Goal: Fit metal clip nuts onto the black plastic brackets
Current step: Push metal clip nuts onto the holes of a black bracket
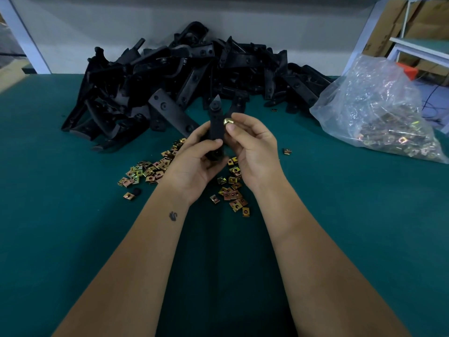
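Above scattered nuts (pixel 230 190), left hand (pixel 194 156) holding bracket (pixel 216 127), right hand (pixel 252 147) pinching clip nut (pixel 228 121)

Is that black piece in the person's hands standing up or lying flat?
Standing up. The left hand holds the black bracket roughly upright above the table, pointed end up, while the right hand pinches a clip nut at its edge.

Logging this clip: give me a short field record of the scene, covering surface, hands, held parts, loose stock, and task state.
surface: green table
left hand: grips a black bracket, held upright
right hand: pinches a clip nut against the bracket's right edge
bracket pile: heaped at the table's far side
loose nuts: scattered on the table under and beside the hands
bag: clear plastic, holds more nuts, far right
task state: nut at the bracket's edge; whether it is seated cannot be told
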The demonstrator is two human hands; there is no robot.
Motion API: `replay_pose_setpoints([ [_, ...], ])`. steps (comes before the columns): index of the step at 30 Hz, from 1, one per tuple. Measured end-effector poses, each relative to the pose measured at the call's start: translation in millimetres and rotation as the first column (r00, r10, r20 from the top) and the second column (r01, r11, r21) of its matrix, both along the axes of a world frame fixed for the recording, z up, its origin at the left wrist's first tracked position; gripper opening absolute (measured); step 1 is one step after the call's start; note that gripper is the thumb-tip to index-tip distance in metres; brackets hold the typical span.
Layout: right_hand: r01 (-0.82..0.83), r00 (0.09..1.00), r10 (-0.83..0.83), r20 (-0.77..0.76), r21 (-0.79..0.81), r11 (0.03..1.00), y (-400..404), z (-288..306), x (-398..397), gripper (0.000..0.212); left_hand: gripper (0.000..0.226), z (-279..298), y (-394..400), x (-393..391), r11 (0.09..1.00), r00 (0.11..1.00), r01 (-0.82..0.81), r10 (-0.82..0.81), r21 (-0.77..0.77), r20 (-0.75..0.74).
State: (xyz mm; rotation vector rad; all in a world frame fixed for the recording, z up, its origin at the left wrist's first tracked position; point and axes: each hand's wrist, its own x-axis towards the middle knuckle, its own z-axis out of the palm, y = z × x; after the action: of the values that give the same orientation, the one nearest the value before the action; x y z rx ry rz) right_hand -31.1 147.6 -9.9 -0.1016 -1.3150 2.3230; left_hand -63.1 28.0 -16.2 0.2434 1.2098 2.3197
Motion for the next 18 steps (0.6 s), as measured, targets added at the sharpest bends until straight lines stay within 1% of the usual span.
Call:
replay_pose_setpoints([
  [2,-0.010,1.000,0.010,-0.001,0.006,1.000,0.4,0.2,0.5,0.020,0.037,1.6,-0.3,0.1,1.000,1.000,-0.011,0.010,-0.024,-0.028],
  [10,0.011,0.999,-0.012,0.041,0.039,0.999,0.5,1.7,0.9,0.021,0.039,3.5,-1.9,2.9,0.975,0.972,-0.128,0.087,-0.183,-0.217],
  [18,0.037,0.997,-0.036,0.064,-0.006,0.999,1.6,2.6,1.4,0.020,0.038,0.3,-0.2,2.3,0.942,0.934,-0.194,0.093,-0.274,-0.344],
])
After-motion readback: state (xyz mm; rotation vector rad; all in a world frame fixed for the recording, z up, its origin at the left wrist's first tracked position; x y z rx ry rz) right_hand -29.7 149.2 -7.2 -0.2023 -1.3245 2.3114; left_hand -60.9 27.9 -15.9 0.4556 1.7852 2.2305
